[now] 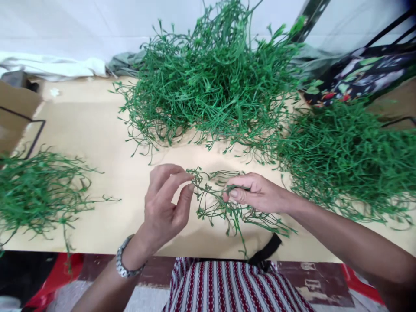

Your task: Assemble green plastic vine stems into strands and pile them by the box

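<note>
In front of me, near the table's front edge, my right hand (255, 193) grips a bunch of thin green plastic stems (224, 201) between thumb and fingers. The branching tips spread out to the left and downward from it. My left hand (170, 197), with a metal watch on its wrist, is at the left end of the bunch. Its thumb and index finger come together at a stem tip near the bunch's upper left, and the other fingers are curled.
A large heap of green stems (221, 86) lies at the back of the table (107, 151). Another heap (354, 156) is at the right, a smaller one (39, 190) at the left. Cardboard boxes stand at both sides. A black strap (266, 251) lies at the front edge.
</note>
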The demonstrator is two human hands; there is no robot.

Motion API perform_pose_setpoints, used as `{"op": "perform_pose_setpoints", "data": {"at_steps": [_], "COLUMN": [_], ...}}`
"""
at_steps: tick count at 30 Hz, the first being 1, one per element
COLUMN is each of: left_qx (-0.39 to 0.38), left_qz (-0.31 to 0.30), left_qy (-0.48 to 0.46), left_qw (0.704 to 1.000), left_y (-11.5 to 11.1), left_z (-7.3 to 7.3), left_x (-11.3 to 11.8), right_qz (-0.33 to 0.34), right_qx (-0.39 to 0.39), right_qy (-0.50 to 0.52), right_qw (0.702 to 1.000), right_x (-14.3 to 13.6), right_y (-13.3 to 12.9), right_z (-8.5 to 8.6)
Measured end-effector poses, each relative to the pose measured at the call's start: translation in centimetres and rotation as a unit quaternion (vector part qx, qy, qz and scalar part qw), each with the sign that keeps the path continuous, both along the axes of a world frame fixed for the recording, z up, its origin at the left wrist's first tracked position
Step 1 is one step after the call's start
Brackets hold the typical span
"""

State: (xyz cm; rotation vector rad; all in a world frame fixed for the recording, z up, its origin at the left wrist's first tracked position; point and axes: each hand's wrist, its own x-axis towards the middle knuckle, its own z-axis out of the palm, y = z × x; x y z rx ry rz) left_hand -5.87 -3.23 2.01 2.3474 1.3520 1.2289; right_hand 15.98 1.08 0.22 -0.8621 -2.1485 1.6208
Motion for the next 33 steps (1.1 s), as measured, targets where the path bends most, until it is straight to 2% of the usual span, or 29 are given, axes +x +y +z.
{"op": "perform_pose_setpoints", "data": {"at_steps": [2, 3, 5, 7, 9, 13, 14, 16, 19, 22, 26, 29, 33], "left_qx": [-0.002, -0.045, -0.217, -0.371, -0.443, -0.458, -0.452, -0.442, -0.435, -0.433, -0.471, -0.496, -0.53], "left_qz": [-0.013, -0.052, -0.065, -0.017, 0.015, 0.024, 0.028, 0.025, 0.011, 0.018, 0.021, 0.001, -0.033], "left_qy": [-0.026, -0.049, -0.11, -0.21, -0.352, -0.618, -0.658, -0.708, -0.74, -0.746, -0.747, -0.746, -0.718], "left_qw": [1.0, 0.996, 0.968, 0.904, 0.824, 0.638, 0.601, 0.549, 0.512, 0.505, 0.47, 0.444, 0.45], "left_y": [-2.1, -3.1, -4.5, -5.0, -4.6, -3.0, -2.7, -2.4, -2.4, -2.3, -1.8, -1.7, -1.8], "left_z": [-0.2, -0.5, -1.2, -2.2, -3.1, -3.6, -3.6, -3.4, -3.3, -3.4, -3.3, -3.0, -2.9], "left_x": [0.5, 0.9, 1.7, 2.5, 3.3, 4.4, 4.6, 4.9, 5.0, 4.7, 4.4, 4.3, 4.5], "right_qz": [-0.015, -0.019, -0.024, -0.024, -0.014, 0.012, 0.012, 0.004, -0.005, -0.015, -0.028, 0.007, 0.093], "right_qx": [-0.006, -0.001, 0.022, 0.052, 0.082, 0.151, 0.16, 0.15, 0.08, 0.032, 0.063, 0.095, 0.145], "right_qy": [-0.007, -0.009, -0.013, -0.015, -0.016, -0.031, -0.038, -0.045, -0.046, -0.05, -0.033, -0.001, 0.03], "right_qw": [1.0, 1.0, 0.999, 0.998, 0.996, 0.988, 0.986, 0.988, 0.996, 0.998, 0.997, 0.995, 0.985], "right_x": [0.0, -0.1, -0.3, -0.6, -1.0, -1.9, -2.0, -2.2, -2.4, -2.6, -2.9, -2.9, -2.5], "right_y": [-0.3, -0.4, -0.7, -0.9, -1.2, -1.7, -1.8, -1.9, -1.9, -1.9, -2.0, -2.0, -1.8], "right_z": [-0.1, -0.1, 0.0, 0.1, 0.1, -0.1, -0.1, -0.2, -0.3, -0.5, -0.7, -0.8, -0.9]}}
